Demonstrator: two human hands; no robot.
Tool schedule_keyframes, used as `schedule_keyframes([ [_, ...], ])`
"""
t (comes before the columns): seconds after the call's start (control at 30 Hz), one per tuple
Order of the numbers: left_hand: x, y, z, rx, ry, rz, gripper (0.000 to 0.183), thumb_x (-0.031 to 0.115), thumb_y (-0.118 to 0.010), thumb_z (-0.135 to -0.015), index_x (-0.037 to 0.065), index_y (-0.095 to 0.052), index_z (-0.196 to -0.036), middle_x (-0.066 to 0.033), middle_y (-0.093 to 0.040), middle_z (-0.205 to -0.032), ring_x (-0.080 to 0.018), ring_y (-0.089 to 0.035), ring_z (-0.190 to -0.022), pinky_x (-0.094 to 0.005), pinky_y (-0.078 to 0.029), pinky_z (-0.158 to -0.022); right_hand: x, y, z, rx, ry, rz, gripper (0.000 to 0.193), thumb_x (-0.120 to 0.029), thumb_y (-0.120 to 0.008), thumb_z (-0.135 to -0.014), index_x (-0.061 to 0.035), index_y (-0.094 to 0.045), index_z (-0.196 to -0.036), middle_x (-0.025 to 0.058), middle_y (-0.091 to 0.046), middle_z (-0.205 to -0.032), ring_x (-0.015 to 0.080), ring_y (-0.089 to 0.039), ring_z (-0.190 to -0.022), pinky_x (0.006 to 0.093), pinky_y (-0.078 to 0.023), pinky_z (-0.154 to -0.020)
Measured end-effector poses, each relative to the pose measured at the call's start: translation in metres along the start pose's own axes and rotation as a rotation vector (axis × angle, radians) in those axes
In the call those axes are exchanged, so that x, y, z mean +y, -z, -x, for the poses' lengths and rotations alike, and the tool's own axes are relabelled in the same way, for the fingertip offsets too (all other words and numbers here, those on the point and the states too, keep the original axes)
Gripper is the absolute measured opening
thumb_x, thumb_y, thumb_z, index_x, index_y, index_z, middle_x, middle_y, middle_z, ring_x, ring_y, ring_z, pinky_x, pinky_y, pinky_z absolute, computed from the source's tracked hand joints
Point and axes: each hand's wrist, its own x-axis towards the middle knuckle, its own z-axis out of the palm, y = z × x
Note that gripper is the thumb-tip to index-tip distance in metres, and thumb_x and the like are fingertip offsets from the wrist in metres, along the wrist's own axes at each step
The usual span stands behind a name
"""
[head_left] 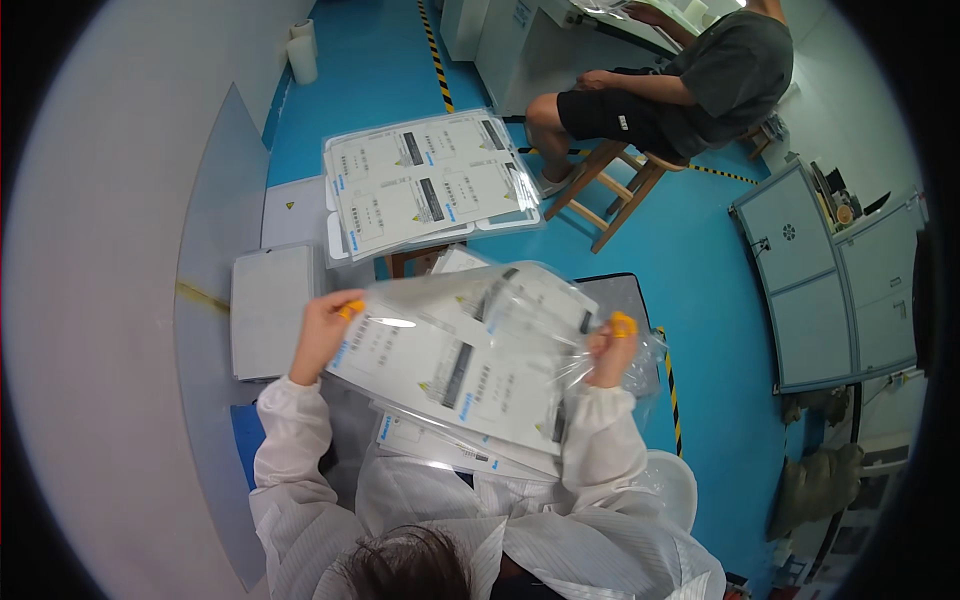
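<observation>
My left hand (322,335), with an orange cover on a fingertip, pinches the upper left corner of a white printed sheet (420,355). Dark bars, blue marks and small yellow triangles are printed on it. Clear plastic film (535,320) lies over the sheet and bunches up in folds at its right side. There my right hand (612,352), also with orange on its fingertips, is closed on the crumpled film. Whether it grips the sheet's edge too is hidden. More printed sheets (425,438) lie below, close to my body.
Ahead, a stack of similar printed sheets (405,180) rests on a stool. White flat trays or boxes (272,312) stand at my left beside a wall panel (215,230). A person (690,100) sits on a wooden stool (625,190) at the far right. Grey cabinets (800,270) stand right.
</observation>
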Motion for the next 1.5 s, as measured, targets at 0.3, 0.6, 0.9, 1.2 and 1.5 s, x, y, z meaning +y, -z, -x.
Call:
schedule_keyframes([
  [0.3,-0.068,0.070,-0.063,0.444,0.171,0.612,0.031,0.001,-0.048,-0.089,-0.008,-0.051,-0.118,-0.0130,-0.060,-0.105,-0.0150,-0.060,-0.086,-0.0237,-0.050,-0.074,-0.138,0.216,-0.052,0.555,0.220,-0.216,0.028,-0.021,-0.045,-0.092,-0.0099,-0.039,-0.067,-0.0009,-0.039,-0.057,0.0085,-0.026,-0.039,0.0237,-0.023,-0.036],
  [0.6,-0.059,0.014,-0.178,0.420,0.141,0.631,0.029,-0.002,-0.052,-0.087,-0.008,-0.055,-0.114,-0.0136,-0.061,-0.101,-0.0149,-0.059,-0.083,-0.0224,-0.048,-0.071,-0.140,0.200,-0.010,0.303,0.305,-0.406,0.022,-0.020,-0.044,-0.091,-0.0048,-0.050,-0.077,0.0013,-0.046,-0.061,0.0085,-0.030,-0.038,0.0222,-0.025,-0.035],
  [0.9,-0.087,0.008,-0.211,0.404,0.255,0.384,0.027,0.003,-0.056,-0.084,-0.005,-0.059,-0.109,-0.0127,-0.064,-0.091,-0.0141,-0.060,-0.074,-0.0226,-0.048,-0.060,-0.156,0.137,-0.004,0.141,0.304,-0.391,0.021,-0.020,-0.046,-0.092,-0.0014,-0.055,-0.090,0.0023,-0.048,-0.063,0.0085,-0.028,-0.038,0.0218,-0.024,-0.035],
  [1.2,-0.032,0.008,-0.119,0.064,-0.040,-0.046,0.032,0.009,-0.060,-0.081,-0.004,-0.060,-0.110,-0.0126,-0.066,-0.092,-0.0133,-0.059,-0.076,-0.0239,-0.047,-0.071,-0.111,0.026,0.024,-0.140,0.295,-0.005,0.037,-0.038,-0.051,-0.089,-0.0024,-0.057,-0.097,0.0002,-0.049,-0.060,0.0056,-0.035,-0.040,0.0201,-0.025,-0.035],
  [1.5,-0.010,-0.018,0.019,-0.550,0.110,-0.497,0.029,0.020,-0.063,-0.078,-0.003,-0.064,-0.095,-0.0194,-0.065,-0.083,-0.0299,-0.061,-0.069,-0.0333,-0.048,-0.066,0.005,-0.070,0.111,-0.972,-0.070,0.598,0.031,-0.027,-0.058,-0.086,0.0009,-0.061,-0.100,0.0079,-0.063,-0.082,0.0136,-0.058,-0.069,0.0258,-0.047,-0.064],
])
